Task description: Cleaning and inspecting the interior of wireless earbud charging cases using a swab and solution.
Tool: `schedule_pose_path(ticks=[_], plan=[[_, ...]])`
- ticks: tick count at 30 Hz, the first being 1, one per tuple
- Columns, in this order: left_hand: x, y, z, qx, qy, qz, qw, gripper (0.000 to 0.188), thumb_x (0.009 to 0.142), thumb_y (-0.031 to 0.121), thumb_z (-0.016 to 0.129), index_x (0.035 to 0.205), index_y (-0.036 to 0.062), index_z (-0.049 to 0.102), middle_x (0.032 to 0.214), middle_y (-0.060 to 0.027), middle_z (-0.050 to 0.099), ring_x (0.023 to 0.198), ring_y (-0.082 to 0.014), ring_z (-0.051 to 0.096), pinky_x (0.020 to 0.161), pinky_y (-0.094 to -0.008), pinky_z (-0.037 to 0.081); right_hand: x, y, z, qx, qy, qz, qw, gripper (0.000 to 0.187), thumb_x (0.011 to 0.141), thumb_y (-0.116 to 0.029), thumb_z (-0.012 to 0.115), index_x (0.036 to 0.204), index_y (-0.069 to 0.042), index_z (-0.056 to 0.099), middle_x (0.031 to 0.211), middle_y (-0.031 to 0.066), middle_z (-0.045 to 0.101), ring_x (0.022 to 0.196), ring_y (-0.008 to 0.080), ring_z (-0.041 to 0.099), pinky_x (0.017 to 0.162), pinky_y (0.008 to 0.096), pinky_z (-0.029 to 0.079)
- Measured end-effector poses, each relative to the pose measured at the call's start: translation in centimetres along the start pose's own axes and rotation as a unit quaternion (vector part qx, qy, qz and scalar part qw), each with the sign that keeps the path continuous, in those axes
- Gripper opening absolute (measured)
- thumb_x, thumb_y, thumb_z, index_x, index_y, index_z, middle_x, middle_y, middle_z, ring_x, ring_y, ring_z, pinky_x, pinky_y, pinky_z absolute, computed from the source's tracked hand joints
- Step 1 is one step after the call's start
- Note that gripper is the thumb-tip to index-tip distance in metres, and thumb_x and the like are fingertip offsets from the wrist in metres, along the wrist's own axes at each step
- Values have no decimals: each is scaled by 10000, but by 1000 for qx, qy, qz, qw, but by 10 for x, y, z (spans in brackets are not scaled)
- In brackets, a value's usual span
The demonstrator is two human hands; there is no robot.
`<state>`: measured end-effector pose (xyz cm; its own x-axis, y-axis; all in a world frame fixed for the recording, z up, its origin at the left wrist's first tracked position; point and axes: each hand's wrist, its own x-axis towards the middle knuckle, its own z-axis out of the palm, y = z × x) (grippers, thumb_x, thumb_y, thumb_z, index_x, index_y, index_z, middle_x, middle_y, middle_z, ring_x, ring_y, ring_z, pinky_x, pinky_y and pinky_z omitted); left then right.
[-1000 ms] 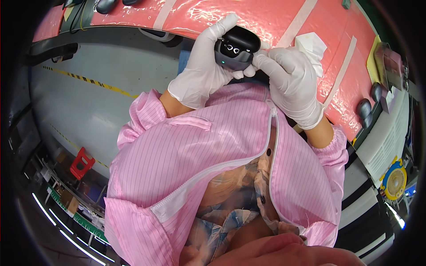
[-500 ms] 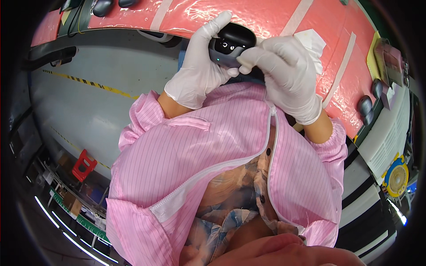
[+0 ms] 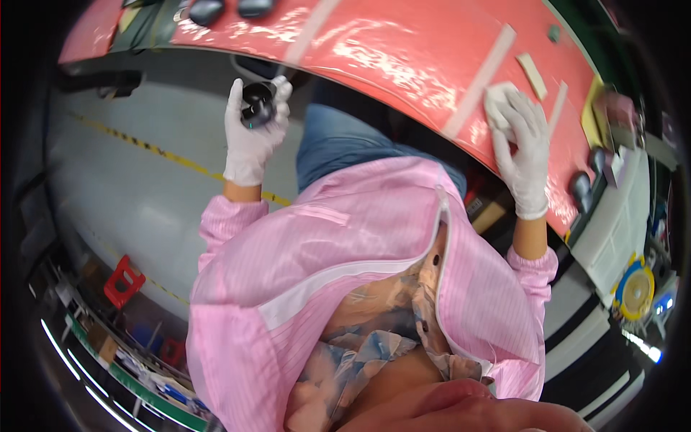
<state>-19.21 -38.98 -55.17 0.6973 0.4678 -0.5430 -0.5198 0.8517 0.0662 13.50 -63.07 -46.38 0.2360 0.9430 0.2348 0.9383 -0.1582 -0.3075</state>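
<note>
My left hand [image 3: 248, 140], in a white glove, is closed around a glossy black earbud charging case [image 3: 259, 103]. The case is held out to the left, past the table's front edge, and a small green light glows on it. Whether earbuds sit inside is too small to tell. Over on the right, my gloved right hand [image 3: 524, 147] has its fingers closed on a crumpled white cloth [image 3: 498, 108], which rests against the red tabletop [image 3: 403, 65].
Beside the cloth lies a cream strip [image 3: 532, 76]. Dark rounded cases [image 3: 206, 11] stand at the far left, and others [image 3: 580, 190] at the right edge. A yellow-and-blue fan [image 3: 635, 289] is at the far right. A red stool [image 3: 124, 281] stands on the floor.
My hands have moved apart. The left carried the charging case left, off the table's front; the right left the case and took hold of the white cloth on the table.
</note>
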Motion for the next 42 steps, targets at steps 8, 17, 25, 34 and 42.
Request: schedule_pose_path(ticks=[8,17,25,34,42], plan=[[54,252,-57,-89,-14,425,901,639,868,556,453,1099,-29,569,1012,-190,635,958,-316,628,807,-395,561,-13,-3,8,-37,36,-15,999,293,821,52,595,1088,-47,663,946,121,630,878,280,594,811,367,473],[-17,39,37,-80,-103,110,985,597,871,481,552,1054,-87,567,1005,-207,637,886,-330,635,756,-370,563,14,-63,20,236,98,164,953,186,915,-27,591,1091,13,633,954,41,624,859,107,579,770,260,462],[-38,-69,114,77,-53,-17,995,488,918,456,524,1024,-13,609,986,-176,649,944,-301,640,818,-458,556,81,-138,26,164,139,-244,945,320,688,-66,708,990,-173,707,797,31,629,654,214,574,560,330,439],[-29,-103,121,158,-173,-94,968,441,941,409,514,1131,16,570,1066,-169,636,1001,-298,635,775,-435,586,40,-107,-3,353,157,-43,921,201,751,-21,675,934,-83,730,821,38,684,677,204,586,612,316,472],[-23,-130,133,216,22,24,976,367,910,420,554,1024,76,613,927,-63,665,828,-188,654,737,-365,544,39,-108,8,285,124,-141,940,65,735,-43,631,762,-103,625,673,1,572,612,207,541,585,348,422]])
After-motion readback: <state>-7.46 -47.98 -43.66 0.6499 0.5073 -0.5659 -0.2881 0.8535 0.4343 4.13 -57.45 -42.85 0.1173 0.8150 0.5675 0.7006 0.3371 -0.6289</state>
